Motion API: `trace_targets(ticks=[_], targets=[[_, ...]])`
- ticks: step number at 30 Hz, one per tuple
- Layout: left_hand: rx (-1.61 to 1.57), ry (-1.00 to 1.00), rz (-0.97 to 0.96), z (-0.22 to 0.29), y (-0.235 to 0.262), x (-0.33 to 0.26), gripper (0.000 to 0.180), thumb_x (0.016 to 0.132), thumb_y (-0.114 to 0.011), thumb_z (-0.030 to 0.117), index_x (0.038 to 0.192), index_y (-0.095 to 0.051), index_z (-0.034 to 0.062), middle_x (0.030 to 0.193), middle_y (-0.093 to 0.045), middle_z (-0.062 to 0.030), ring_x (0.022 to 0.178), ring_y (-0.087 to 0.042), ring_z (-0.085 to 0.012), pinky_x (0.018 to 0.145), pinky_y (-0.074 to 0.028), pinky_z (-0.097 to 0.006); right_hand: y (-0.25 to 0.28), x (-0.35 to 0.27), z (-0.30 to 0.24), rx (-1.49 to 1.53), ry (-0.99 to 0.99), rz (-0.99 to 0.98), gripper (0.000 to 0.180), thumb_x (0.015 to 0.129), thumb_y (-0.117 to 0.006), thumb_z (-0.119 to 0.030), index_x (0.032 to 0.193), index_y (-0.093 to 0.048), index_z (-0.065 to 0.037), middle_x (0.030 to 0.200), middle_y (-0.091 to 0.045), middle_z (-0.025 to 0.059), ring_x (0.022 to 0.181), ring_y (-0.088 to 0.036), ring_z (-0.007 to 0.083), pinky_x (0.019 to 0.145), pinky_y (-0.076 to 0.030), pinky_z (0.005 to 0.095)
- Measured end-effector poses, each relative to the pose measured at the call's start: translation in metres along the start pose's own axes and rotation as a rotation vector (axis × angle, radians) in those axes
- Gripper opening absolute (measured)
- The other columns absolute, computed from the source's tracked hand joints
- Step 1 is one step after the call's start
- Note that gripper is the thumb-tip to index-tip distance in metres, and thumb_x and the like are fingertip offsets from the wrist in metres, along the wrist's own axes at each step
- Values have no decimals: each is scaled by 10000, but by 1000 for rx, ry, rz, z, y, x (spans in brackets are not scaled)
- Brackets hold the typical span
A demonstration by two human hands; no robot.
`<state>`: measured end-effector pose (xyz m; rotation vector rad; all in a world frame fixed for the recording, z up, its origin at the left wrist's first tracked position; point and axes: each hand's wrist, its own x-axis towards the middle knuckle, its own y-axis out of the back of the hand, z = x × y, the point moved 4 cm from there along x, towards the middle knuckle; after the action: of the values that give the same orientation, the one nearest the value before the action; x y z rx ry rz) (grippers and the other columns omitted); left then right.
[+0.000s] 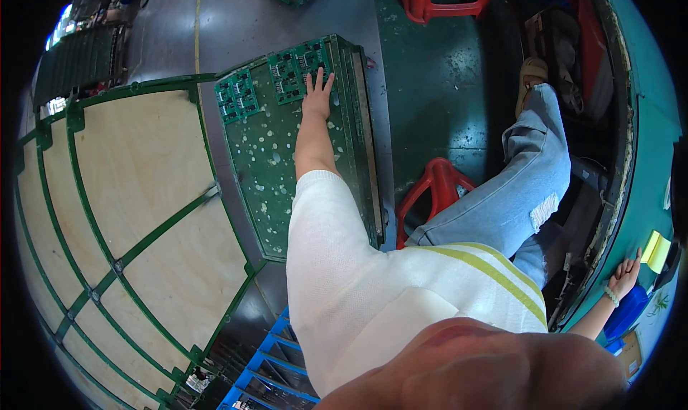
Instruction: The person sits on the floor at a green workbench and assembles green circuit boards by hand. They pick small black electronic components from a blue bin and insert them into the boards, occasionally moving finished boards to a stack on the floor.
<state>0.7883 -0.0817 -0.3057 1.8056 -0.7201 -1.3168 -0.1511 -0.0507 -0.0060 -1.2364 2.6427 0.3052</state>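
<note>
Circuit boards (299,70) lie in rows at the far end of the green speckled tray (287,174), beside the wooden pallet (143,195).
Your left hand (317,95) rests flat on them, fingers spread, gripping nothing; your right hand (625,275) lies open on the teal bench edge (631,195). Boards look thin, stiff, light and fragile (take each by its edges, not the components).
</note>
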Motion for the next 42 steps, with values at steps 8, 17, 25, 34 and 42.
trace_targets(ticks=[8, 17, 25, 34, 42], targets=[[7, 77, -12, 9, -4, 1, 828, 882, -546, -15, 1561, -215, 324, 1666, 78, 4, 1516, -70, -379, 1066, -418, -588, -7, 1, -3, 6, 26, -27, 478, 1066, -459, -251, 1459, -397, 13, 618, -284, -63, 480, -214, 25, 384, -186, 202], [-227, 161, 447, 87, 32, -24, 580, 818, -659, 117, 1364, -475, 49, 1608, -157, -220, 1453, -237, -433, 1122, -320, -575, 32, -5, 16, 150, 117, -54, 460, 1051, -407, -113, 1485, -354, 28, 618, -249, -63, 481, -213, 27, 398, -194, 191], [-830, -173, 403, 302, 48, -69, 614, 735, -785, 211, 1250, -564, -39, 1416, -380, -391, 1394, -309, -476, 1150, -286, -513, -1, -102, -2, 784, 7, -85, 467, 1000, -470, -84, 1436, -377, 54, 652, -337, -63, 480, -287, 31, 396, -230, 193], [-1033, -925, 520, 492, 230, -165, 344, 872, -675, 89, 1181, -588, -33, 1396, -441, -251, 1352, -400, -361, 1056, -430, -453, 164, -211, 17, 813, -4, 184, 246, 1028, -533, -170, 1178, -573, 20, 702, -403, -44, 522, -299, 31, 422, -241, 189], [-913, -1496, 645, 580, 299, -371, 277, 912, -637, 83, 1169, -617, -17, 1509, -354, -171, 1286, -467, -303, 995, -433, -396, 325, -274, 52, 328, 242, 724, 264, 979, -618, -253, 1147, -663, -54, 677, -511, -25, 552, -475, 93, 471, -386, 267]])
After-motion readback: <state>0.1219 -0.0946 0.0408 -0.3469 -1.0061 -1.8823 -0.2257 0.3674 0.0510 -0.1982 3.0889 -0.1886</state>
